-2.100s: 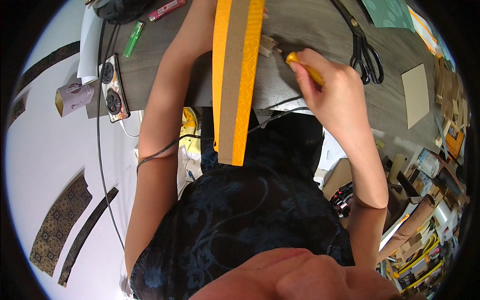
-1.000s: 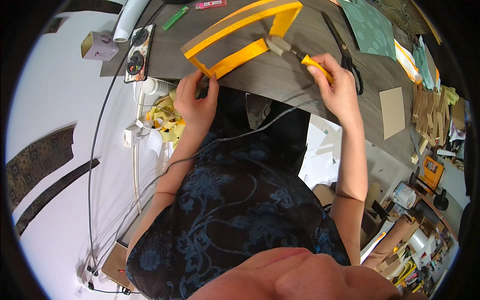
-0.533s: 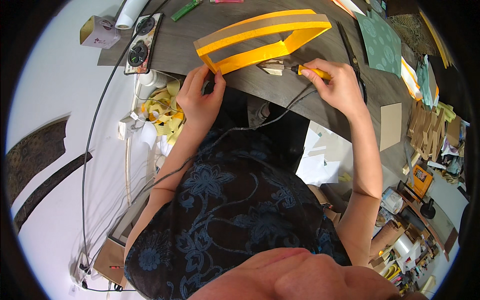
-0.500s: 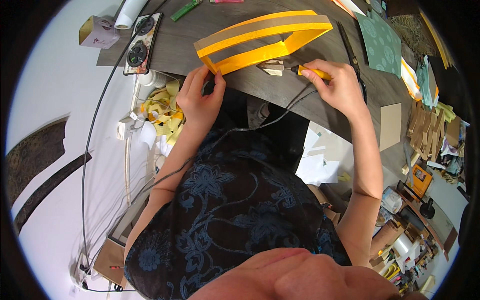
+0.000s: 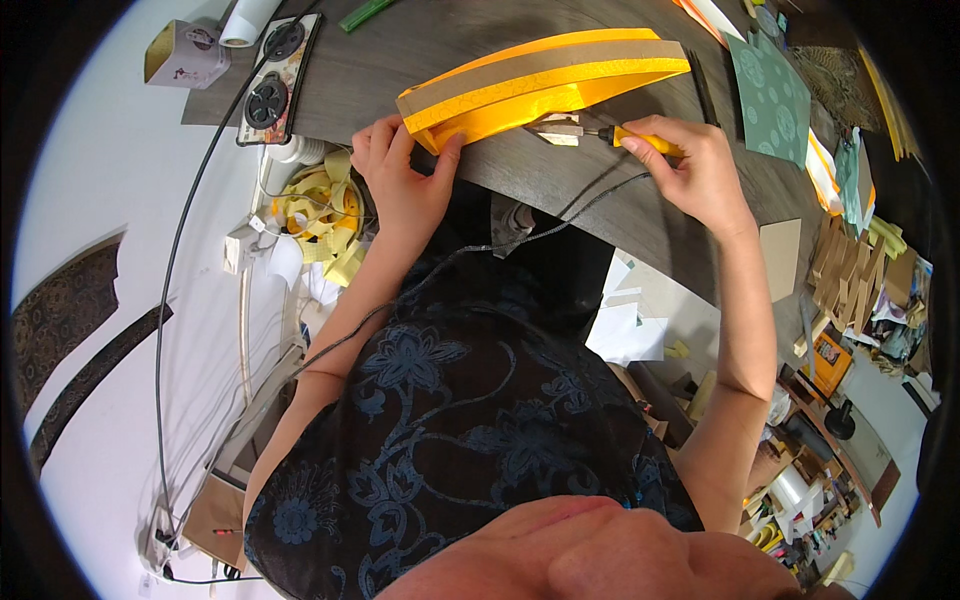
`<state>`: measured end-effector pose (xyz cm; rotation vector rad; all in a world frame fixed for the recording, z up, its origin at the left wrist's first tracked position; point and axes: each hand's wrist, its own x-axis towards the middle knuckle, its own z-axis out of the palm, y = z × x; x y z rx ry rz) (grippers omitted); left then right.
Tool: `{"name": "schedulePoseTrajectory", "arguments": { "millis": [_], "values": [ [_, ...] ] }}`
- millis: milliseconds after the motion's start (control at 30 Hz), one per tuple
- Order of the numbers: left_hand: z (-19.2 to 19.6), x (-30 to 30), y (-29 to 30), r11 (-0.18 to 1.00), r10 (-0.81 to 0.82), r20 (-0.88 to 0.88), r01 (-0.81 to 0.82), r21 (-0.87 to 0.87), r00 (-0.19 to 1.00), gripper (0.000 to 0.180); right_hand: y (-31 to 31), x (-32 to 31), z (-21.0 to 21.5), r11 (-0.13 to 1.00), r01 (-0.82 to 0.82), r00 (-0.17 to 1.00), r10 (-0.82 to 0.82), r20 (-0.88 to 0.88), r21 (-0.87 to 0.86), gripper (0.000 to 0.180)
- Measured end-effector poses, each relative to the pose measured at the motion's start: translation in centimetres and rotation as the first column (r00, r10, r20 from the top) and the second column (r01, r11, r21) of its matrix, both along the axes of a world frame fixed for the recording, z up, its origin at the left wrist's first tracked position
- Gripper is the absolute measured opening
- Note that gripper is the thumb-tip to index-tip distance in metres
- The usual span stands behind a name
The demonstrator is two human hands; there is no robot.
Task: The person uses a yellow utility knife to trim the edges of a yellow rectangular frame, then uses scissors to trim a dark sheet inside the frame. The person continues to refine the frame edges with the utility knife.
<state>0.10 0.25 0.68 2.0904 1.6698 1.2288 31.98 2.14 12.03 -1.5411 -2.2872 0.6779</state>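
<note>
A long, bright yellow frame of folded card (image 5: pixel 545 95) stands on the dark table, a grey-brown strip along its side. My left hand (image 5: pixel 405 180) pinches its near left corner between thumb and fingers. In my right hand (image 5: pixel 695 175) is the yellow handle of a corded tool that looks like a soldering iron (image 5: pixel 648 143). Its thin metal shaft points left, toward a small pale block (image 5: pixel 560 130) just beside the frame's near side. Whether the tip touches that block, I cannot tell. The dark cord (image 5: pixel 540 235) crosses in front of my body.
A power strip (image 5: pixel 280 80) lies at the table's left edge, near a small box (image 5: pixel 185 55) and a white roll (image 5: pixel 248 20). Yellow scraps (image 5: pixel 325 210) fill a bin below. To the right are a green patterned sheet (image 5: pixel 768 95), scissors (image 5: pixel 703 85) and folded cardboard strips (image 5: pixel 850 265).
The yellow frame has turned so that its opening looks narrower. In the picture, both hands, the frame and the tool have shifted slightly right; the view itself has moved a little too.
</note>
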Motion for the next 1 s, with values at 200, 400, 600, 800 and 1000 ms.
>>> {"name": "schedulePoseTrajectory", "arguments": {
  "millis": [200, 400, 600, 800, 1000],
  "values": [
    [-1.1, -0.2, 0.0, 0.990, 0.012, 0.065, -0.003, -0.138, 0.998, 0.034, 1.1, 0.3, -0.6, 0.999, -0.038, 0.999, 0.038, -0.034, 0.023, 0.017],
    [-0.9, -0.4, 0.4, 0.963, -0.002, 0.142, 0.040, -0.268, 0.990, 0.033, 1.7, 0.3, -0.7, 0.998, -0.051, 0.994, 0.053, -0.091, 0.022, 0.016],
    [-0.1, -0.6, 0.8, 0.971, -0.042, 0.032, 0.048, -0.235, 0.999, 0.032, 2.2, 0.0, -0.6, 0.997, -0.072, 0.995, 0.072, -0.073, 0.001, 0.016],
    [1.0, -0.4, 0.8, 0.978, -0.036, -0.025, 0.030, -0.205, 0.999, 0.031, 2.8, -0.6, -0.1, 0.985, -0.014, 1.000, 0.013, -0.008, -0.173, 0.017],
    [1.6, -0.5, 0.7, 0.974, -0.053, -0.107, 0.027, -0.226, 0.993, 0.039, 2.5, -1.2, 0.0, 0.991, 0.034, 0.999, -0.029, 0.036, -0.130, 0.018]
  ]
}}
